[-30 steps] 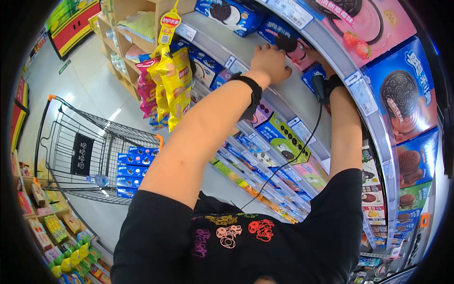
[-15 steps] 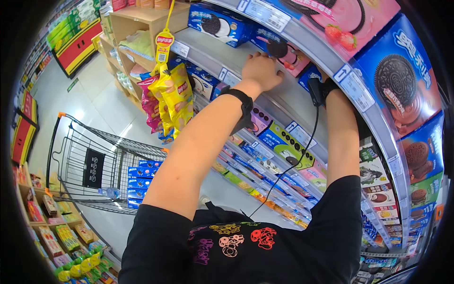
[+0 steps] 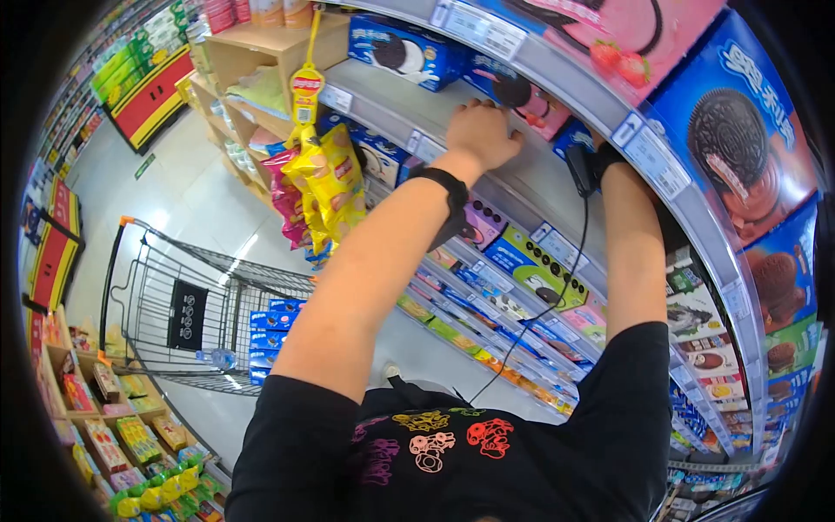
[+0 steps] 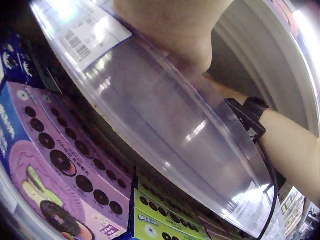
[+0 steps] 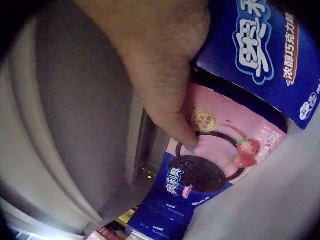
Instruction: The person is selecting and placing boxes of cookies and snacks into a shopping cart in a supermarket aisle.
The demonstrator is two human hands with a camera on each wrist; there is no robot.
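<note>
In the head view a pink-and-blue cookie box (image 3: 532,111) lies deep on the grey shelf (image 3: 544,183). My left hand (image 3: 483,135) rests by its near edge, fingers loosely bent and holding nothing; only the hand's heel (image 4: 175,35) shows in the left wrist view. My right hand (image 5: 155,65) lays its thumb on the front of the pink box (image 5: 225,135) in the right wrist view; its other fingers are hidden. A blue box (image 5: 260,55) sits beside the pink one, above it in that view.
A wire cart (image 3: 187,313) holding stacked blue boxes (image 3: 270,335) and a bottle stands at the left. Yellow chip bags (image 3: 329,187) hang off the shelf end. A curved shelf edge (image 3: 644,152) runs over my right wrist, from which a black cable (image 3: 570,278) hangs.
Compared with a second ago, the head view has shifted, and the cart and chip bags sit further right in it. My left hand has drawn slightly away from the pink box; less of my right hand shows.
</note>
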